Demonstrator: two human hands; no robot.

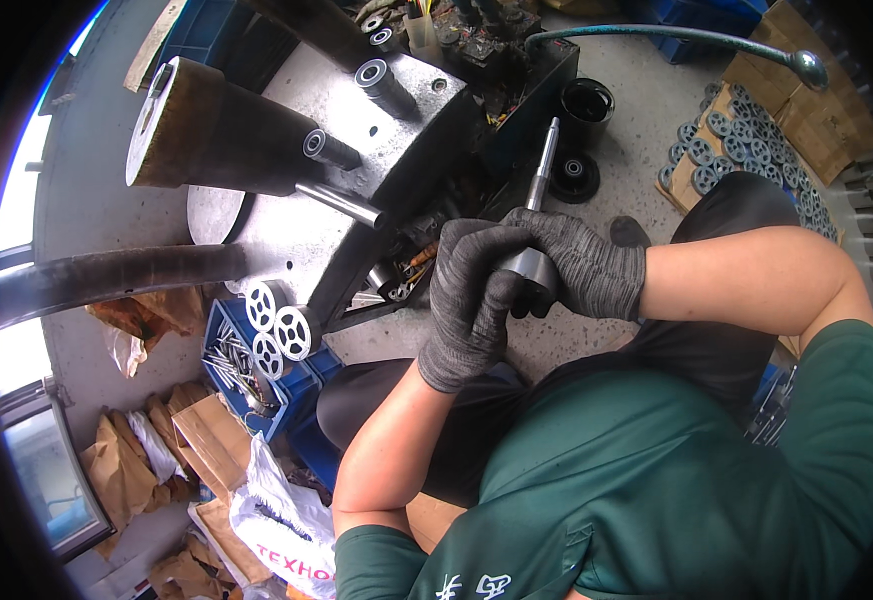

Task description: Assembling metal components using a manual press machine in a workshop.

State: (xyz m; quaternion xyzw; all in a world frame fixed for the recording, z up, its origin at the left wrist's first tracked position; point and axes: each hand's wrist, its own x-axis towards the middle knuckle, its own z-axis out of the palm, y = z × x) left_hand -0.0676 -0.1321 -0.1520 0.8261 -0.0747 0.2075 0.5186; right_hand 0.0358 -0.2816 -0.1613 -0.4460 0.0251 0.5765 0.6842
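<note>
Both hands wear grey knit gloves and meet in front of my lap. Between them is a metal part with a slim stepped shaft (545, 165) pointing away from me and a thicker round steel body (530, 268) at its near end. My left hand (472, 290) wraps the body from the left, its fingers closed against it. From the right, my right hand (587, 262) curls round the same part, fingers near the base of the shaft. The gloves hide most of the body, and its dark underside shows only partly.
A heavy machine press (217, 130) stands on a metal bench (267, 220), with stacked bearings (385, 88) and a steel rod (340, 204) on it. Spoked wheels (295, 332) sit on a blue crate (220, 345). More wheels (727, 145) lie on cardboard; a lever (677, 32) extends across the back.
</note>
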